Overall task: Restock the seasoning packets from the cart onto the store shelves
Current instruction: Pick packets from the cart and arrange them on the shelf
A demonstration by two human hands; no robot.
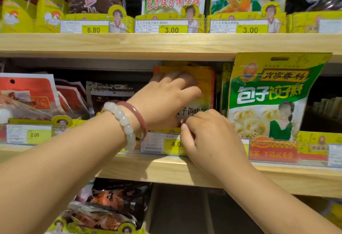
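My left hand (166, 100) presses spread fingers flat on the yellow packet (201, 84) standing on the middle shelf (166, 169); my right hand (209, 134) pinches its lower edge. At 3 o'clock a green packet (268, 95) crowds it; red packets (27, 95) at 9.

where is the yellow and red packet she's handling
Head view, centre of the middle wooden shelf: yellow and red seasoning packet, left of the green and yellow dumpling packet.

Pale wood shelf (166, 167), smooth matt finish, faint grain. Glossy plastic-film seasoning packet (205, 84), yellow/red; big green packet (268, 93) same shiny film. Clear glossy plastic price strip (162, 145) w/ paper labels. Smooth milky bead bracelet (122, 121), polished reddish bangle (137, 115).
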